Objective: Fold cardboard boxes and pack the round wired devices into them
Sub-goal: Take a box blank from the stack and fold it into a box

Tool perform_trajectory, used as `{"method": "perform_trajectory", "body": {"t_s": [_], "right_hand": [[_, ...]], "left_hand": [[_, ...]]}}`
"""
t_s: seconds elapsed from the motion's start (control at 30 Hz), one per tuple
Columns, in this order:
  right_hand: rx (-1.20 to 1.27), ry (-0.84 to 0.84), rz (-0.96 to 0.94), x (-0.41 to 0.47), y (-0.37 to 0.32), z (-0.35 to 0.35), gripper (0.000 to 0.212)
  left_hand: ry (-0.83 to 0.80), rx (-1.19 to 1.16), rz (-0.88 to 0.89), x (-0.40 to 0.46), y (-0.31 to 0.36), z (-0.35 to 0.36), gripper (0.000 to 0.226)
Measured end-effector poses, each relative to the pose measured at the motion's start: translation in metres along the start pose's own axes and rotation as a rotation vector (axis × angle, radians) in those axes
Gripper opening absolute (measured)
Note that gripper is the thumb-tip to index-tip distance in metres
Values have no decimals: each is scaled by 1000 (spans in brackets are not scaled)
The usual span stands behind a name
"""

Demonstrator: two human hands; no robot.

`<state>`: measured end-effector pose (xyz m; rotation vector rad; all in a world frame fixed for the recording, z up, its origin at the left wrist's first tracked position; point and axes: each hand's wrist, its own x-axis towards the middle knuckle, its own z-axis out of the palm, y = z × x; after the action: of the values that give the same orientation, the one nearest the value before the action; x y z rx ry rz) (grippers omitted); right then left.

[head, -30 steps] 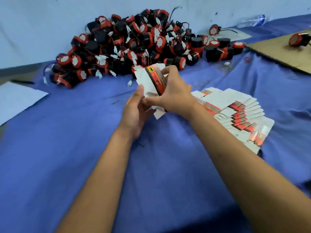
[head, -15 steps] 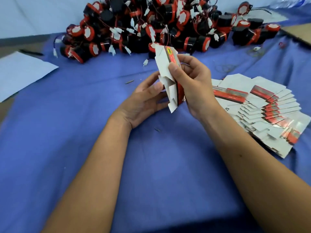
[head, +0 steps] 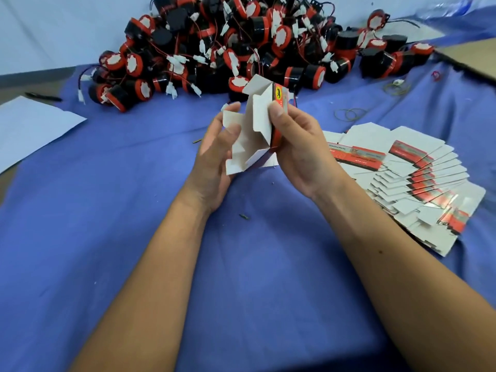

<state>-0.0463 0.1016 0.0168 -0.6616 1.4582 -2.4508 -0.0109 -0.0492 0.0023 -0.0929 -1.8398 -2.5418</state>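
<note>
Round wired devices [head: 241, 47]: one heap, too many to count. Flat box blanks [head: 418, 181]: one fanned stack, over ten. Part-folded box [head: 257, 124]: one. Paper sheet [head: 29, 127]: one. Pen [head: 43, 96]: one.

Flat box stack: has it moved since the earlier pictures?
No. The flat box stack keeps its place against the device pile; only the camera view shifted.
</note>
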Motion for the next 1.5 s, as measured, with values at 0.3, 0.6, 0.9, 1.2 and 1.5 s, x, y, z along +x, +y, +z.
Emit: {"method": "perform_trajectory", "body": {"t_s": [0.3, 0.6, 0.9, 1.2, 1.5], "right_hand": [[-163, -119, 69, -2, 4, -2, 28], [-153, -331, 174, -6, 3, 1, 85], [-390, -46, 46, -5, 18, 12, 71], [-524, -35, 23, -8, 20, 13, 52], [-598, -90, -104, -17, 30, 38, 69]], "left_hand": [[108, 323, 195, -8, -4, 11, 52], [33, -58, 14, -3, -4, 6, 64], [275, -143, 87, -3, 4, 7, 45], [169, -262, 83, -4, 14, 1, 58], [499, -47, 198, 3, -2, 10, 52]]}}
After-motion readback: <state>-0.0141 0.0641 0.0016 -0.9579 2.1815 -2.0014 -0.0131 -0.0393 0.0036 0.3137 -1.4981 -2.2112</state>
